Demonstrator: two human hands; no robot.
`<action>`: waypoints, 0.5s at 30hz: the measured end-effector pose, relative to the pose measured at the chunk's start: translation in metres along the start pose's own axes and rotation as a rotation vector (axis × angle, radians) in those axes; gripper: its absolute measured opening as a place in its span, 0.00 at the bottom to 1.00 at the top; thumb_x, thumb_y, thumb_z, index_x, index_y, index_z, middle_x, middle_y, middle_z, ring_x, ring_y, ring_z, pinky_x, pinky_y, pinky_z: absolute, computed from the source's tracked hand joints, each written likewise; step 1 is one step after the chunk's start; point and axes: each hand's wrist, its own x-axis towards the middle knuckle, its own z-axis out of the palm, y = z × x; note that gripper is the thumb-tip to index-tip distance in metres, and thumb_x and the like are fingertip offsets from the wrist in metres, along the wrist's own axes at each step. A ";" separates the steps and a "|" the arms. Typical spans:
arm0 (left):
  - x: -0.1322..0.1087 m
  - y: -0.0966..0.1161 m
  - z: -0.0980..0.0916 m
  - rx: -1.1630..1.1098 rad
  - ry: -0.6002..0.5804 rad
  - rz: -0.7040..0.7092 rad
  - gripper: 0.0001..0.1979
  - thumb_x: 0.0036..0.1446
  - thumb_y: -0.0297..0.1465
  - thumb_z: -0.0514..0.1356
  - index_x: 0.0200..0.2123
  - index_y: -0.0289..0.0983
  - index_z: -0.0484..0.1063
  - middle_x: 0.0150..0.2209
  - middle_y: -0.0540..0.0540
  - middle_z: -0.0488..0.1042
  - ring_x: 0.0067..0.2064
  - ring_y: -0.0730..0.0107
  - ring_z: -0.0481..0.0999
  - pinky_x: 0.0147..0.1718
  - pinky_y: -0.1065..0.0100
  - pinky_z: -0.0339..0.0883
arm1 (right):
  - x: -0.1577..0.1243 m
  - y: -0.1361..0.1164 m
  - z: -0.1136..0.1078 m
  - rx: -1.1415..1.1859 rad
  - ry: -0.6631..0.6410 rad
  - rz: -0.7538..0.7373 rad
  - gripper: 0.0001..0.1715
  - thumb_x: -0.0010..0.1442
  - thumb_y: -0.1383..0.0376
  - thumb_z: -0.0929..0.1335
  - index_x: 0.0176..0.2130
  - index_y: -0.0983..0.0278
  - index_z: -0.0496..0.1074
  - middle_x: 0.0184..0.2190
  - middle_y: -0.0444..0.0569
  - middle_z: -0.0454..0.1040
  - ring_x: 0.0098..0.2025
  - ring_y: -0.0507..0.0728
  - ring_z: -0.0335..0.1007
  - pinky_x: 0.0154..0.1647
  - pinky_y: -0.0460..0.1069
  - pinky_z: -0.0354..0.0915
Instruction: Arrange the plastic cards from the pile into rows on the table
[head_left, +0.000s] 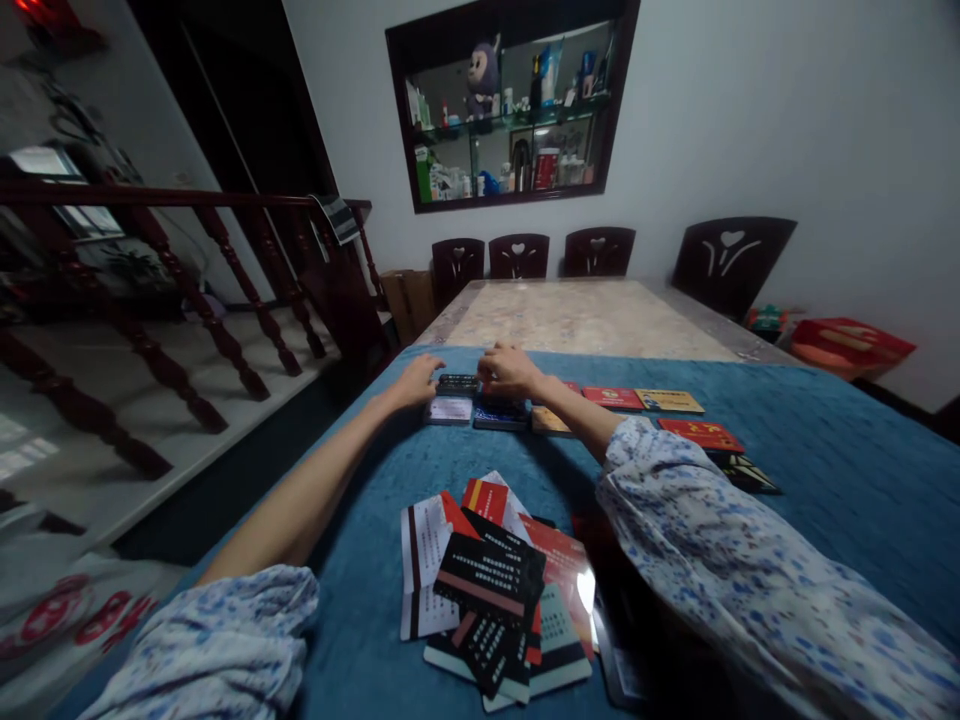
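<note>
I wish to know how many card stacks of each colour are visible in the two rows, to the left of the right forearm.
White stack: 1
Dark blue stack: 1
Gold-brown stack: 1
Black stack: 1
Total: 4, leaving out anything that the right hand covers.

A blue cloth (450,455) (over a pale-topped table (555,315)) bears a loose card pile (491,575) and card rows (551,420).

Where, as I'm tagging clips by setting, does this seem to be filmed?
Probably a dining area in a home: a long table has dark chairs with heart cut-outs around it, and a display niche in the wall holds a plush toy among bottles.
</note>
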 end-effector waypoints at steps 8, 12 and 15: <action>-0.029 0.032 -0.006 -0.036 0.082 -0.009 0.09 0.58 0.25 0.54 0.33 0.34 0.75 0.36 0.43 0.74 0.40 0.64 0.72 0.45 0.64 0.67 | -0.022 -0.014 -0.001 -0.018 0.081 -0.024 0.17 0.69 0.63 0.60 0.44 0.65 0.77 0.45 0.57 0.77 0.51 0.64 0.62 0.43 0.53 0.52; -0.045 0.043 -0.006 -0.050 0.099 -0.025 0.09 0.60 0.25 0.54 0.33 0.34 0.74 0.36 0.44 0.74 0.39 0.65 0.71 0.44 0.64 0.66 | -0.038 -0.020 -0.006 0.002 0.093 -0.037 0.18 0.69 0.63 0.60 0.44 0.65 0.77 0.44 0.56 0.77 0.49 0.62 0.62 0.41 0.53 0.51; -0.057 0.052 -0.006 -0.056 0.098 -0.031 0.09 0.59 0.25 0.54 0.34 0.33 0.74 0.36 0.43 0.74 0.39 0.64 0.71 0.44 0.63 0.67 | -0.050 -0.024 -0.009 0.011 0.103 -0.045 0.18 0.69 0.64 0.60 0.43 0.64 0.77 0.43 0.56 0.77 0.48 0.62 0.62 0.40 0.52 0.50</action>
